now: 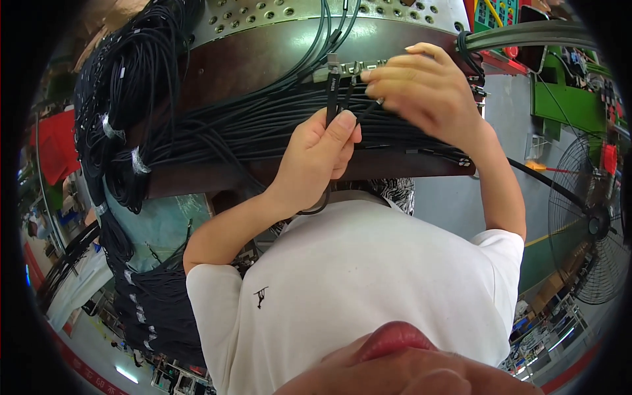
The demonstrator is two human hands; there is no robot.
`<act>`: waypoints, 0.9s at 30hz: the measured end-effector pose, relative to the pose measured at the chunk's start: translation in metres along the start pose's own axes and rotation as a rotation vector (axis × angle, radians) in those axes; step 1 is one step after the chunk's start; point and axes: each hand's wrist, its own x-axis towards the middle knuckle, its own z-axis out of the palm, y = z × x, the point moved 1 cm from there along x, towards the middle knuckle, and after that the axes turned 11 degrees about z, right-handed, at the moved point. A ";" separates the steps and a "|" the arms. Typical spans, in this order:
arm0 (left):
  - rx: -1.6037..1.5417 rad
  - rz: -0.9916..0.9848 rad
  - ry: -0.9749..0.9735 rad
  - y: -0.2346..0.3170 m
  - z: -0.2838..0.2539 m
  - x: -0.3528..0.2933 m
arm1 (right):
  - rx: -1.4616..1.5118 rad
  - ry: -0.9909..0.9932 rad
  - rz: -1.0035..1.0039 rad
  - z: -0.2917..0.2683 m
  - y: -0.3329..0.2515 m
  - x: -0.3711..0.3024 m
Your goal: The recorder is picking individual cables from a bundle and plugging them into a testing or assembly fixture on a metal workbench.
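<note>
My left hand (316, 151) is closed around several black cables (333, 99), thumb on top, just above the front edge of the bench. Their ends stick up past the fist. One carries a flat black connector housing with a metal plug (333, 60) at its tip; slimmer tips fan out to its right. To the right of these ends hovers my right hand (424, 92), blurred by motion. Its fingers are stretched to the left and partly apart, and nothing shows in them. A thin cable tip (379, 101) lies close below its fingers.
A thick bundle of black cables (263, 131) runs across the dark brown bench (243, 62). Large coiled cable bundles (141, 72) hang at the left, tied with clear wrap. A perforated metal plate (253, 12) lies at the back. On the right stands a black-caged fan (579, 217).
</note>
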 end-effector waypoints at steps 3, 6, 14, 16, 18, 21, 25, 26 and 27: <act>-0.104 0.075 -0.017 -0.002 -0.004 0.001 | 0.139 0.161 0.429 0.003 0.027 -0.004; -0.160 0.051 0.006 -0.005 -0.006 0.004 | -0.076 0.019 0.335 0.027 0.016 -0.009; -0.160 -0.047 0.018 -0.003 -0.002 0.004 | -0.174 0.290 0.007 0.035 -0.028 0.010; -0.096 -0.050 0.004 -0.004 -0.003 0.004 | -0.107 0.314 0.056 0.043 -0.019 0.008; 0.049 0.160 0.148 -0.007 -0.006 0.005 | 0.025 0.348 0.173 0.047 -0.012 0.008; -0.067 0.036 0.013 0.005 -0.014 0.005 | 0.027 0.209 0.173 0.054 -0.015 0.015; -0.213 -0.063 -0.047 0.006 -0.017 0.003 | -0.136 0.073 0.080 0.046 -0.018 0.019; -0.223 -0.076 -0.059 0.008 -0.015 0.003 | -0.150 0.044 0.072 0.045 -0.020 0.022; -0.234 -0.090 -0.072 0.009 -0.013 0.003 | -0.164 0.016 0.064 0.045 -0.021 0.025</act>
